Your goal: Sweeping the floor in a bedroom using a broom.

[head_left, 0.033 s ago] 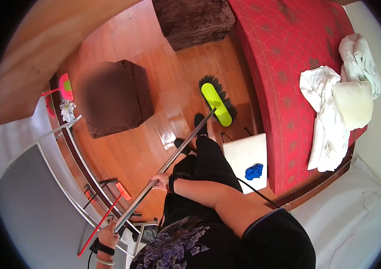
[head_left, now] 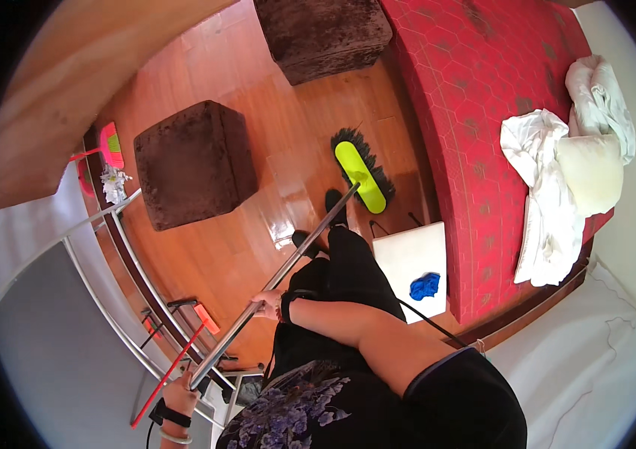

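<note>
I've got both hands on the broom (head_left: 318,236). Right hand (head_left: 267,303) is clenched round the metal handle (head_left: 288,266) about mid-shaft; left hand (head_left: 183,393) grips the same handle near its top end, low in view, w/ a black wrist strap and bangles. The handle runs diagonally up-right from there to the broom head (head_left: 361,176), lime-green w/ black bristles, which sits on the wooden floor (head_left: 288,97) just beside the edge of the bed (head_left: 482,112). My shoes show just below the head, either side of the shaft.

The bed has a red patterned cover; a heap of white linen (head_left: 550,194) and a cream pillow (head_left: 593,172) lie on its far-right part. A white square board (head_left: 408,254) w/ a crumpled blue cloth (head_left: 425,286) on it lies btwn my legs and the bed. Two dark brown plush ottomans stand on the floor: one (head_left: 194,163) to the left, well apart from the broom head, one (head_left: 321,34) at the top. A red-handled tool (head_left: 175,359) leans by the metal railing (head_left: 108,247) on the left; a pink-and-green brush (head_left: 110,144) lies further up along it.
</note>
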Demonstrator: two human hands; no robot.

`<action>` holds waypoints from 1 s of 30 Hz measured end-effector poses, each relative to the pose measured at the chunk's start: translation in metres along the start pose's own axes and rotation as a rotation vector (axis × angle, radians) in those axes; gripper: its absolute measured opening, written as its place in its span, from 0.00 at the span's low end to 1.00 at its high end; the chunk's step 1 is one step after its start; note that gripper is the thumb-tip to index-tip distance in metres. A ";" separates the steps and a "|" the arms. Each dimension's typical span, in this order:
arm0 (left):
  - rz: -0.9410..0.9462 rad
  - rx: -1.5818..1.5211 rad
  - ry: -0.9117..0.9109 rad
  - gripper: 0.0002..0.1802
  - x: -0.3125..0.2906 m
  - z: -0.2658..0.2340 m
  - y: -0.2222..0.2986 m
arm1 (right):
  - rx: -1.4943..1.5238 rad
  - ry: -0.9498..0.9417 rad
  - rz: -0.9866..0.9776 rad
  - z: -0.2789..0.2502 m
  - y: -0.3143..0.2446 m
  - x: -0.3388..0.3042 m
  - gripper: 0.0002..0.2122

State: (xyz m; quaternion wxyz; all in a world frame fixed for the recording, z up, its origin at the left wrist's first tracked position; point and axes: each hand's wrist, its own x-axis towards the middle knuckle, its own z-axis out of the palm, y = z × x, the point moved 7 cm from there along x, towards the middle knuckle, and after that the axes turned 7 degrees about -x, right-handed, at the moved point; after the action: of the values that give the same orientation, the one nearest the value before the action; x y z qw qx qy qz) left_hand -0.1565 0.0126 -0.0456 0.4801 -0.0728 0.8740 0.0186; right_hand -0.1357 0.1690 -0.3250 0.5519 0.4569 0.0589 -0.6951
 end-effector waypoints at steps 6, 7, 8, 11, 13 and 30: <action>0.199 0.124 0.084 0.15 0.046 -0.029 0.046 | 0.082 0.089 -0.179 -0.009 -0.055 -0.016 0.05; 0.214 0.139 0.079 0.14 0.061 -0.039 0.063 | 0.113 0.096 -0.210 -0.021 -0.069 -0.012 0.05; 0.262 0.159 0.111 0.13 0.076 -0.045 0.077 | 0.072 0.090 -0.306 -0.034 -0.089 -0.010 0.04; 0.367 0.086 0.160 0.09 0.105 -0.056 0.110 | 0.080 0.157 -0.436 -0.050 -0.127 -0.028 0.03; 0.357 0.162 0.103 0.07 0.131 -0.049 0.131 | 0.087 0.116 -0.533 -0.072 -0.158 -0.044 0.04; 0.494 0.159 0.106 0.09 0.147 -0.058 0.141 | 0.247 0.246 -0.686 -0.072 -0.171 -0.058 0.04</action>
State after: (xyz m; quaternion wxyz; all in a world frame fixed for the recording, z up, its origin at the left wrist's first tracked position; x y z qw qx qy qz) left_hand -0.3031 0.1304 -0.1439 0.4186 0.1796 0.8880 0.0626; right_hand -0.2363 0.3183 -0.3980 0.2169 0.5536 0.1900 -0.7813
